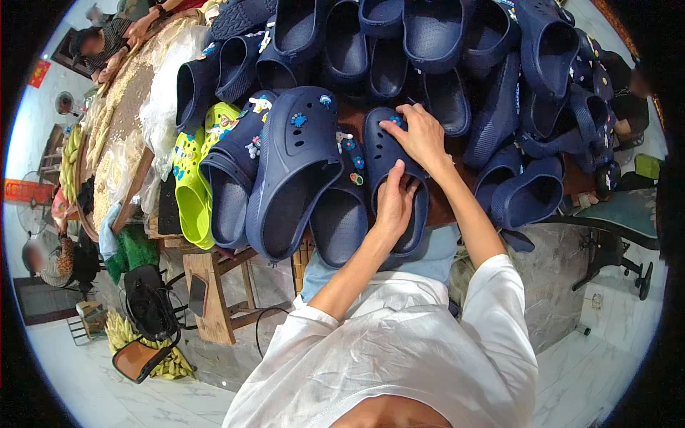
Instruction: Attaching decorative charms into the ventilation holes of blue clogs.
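Clog, navy, one: at the front of the tabletop (447, 203), toe pointing away from the wearer, pierced upper uppermost; call it the held clog (375, 146). A small blue charm (395, 120) sits near its toe.

Right hand (422, 135): clamped on the toe end, thumb on the upper beside the charm, fingers over the far right edge. Left hand (396, 203): clamped at the front of the foot opening, thumb up on the upper, fingers bent at the rim.

Adjoining, left: a charm-studded clog (339, 221), navy, just beside; then a large clog (289, 171), navy, with blue charms; then another navy clog (230, 200); then a lime-green pair (193, 207), decorated.

Behind and to the right: a heap of navy clogs (435, 32), overlapping, openings mostly showing.

Left, outlying: clear plastic bag (173, 96); wooden stool (210, 314); round table (135, 182) bearing pale pieces, with people near it.

Right, outlying: office chair (624, 217), green-seated.
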Action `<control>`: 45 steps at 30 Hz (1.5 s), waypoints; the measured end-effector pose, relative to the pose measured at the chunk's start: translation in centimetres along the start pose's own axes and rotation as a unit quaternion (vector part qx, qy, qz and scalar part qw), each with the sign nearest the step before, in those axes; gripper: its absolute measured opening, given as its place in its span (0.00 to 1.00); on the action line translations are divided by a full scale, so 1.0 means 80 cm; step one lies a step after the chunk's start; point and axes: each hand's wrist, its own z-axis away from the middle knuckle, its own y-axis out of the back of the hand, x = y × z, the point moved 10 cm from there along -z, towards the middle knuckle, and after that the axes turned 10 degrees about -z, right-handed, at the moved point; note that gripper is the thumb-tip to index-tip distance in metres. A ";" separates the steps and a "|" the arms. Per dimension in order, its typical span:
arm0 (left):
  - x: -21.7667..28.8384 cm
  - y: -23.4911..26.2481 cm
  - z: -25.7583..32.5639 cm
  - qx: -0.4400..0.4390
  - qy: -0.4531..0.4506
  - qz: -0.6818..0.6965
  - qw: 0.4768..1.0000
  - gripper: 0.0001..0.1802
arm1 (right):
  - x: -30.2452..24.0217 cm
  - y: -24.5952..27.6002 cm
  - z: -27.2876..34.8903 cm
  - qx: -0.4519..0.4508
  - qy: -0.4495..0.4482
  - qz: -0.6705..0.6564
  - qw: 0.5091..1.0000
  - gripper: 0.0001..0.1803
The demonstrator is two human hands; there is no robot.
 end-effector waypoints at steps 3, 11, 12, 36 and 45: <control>-0.008 0.008 -0.008 -0.010 -0.002 0.016 1.000 0.04 | 0.001 0.000 0.001 0.025 0.014 0.029 0.999 0.30; 0.001 0.010 -0.009 0.013 -0.002 -0.012 1.000 0.04 | -0.015 -0.017 -0.008 0.021 0.134 0.103 0.985 0.15; 0.003 0.009 -0.007 0.012 -0.002 -0.015 1.000 0.04 | -0.014 -0.020 -0.010 0.020 0.130 0.105 0.986 0.15; 0.009 0.008 -0.007 0.002 -0.011 -0.045 0.999 0.06 | 0.060 0.073 0.123 0.102 -0.024 -0.034 0.994 0.08; 0.038 -0.004 0.073 0.000 -0.001 -0.141 0.990 0.22 | 0.059 0.050 0.119 0.077 -0.011 0.060 0.995 0.10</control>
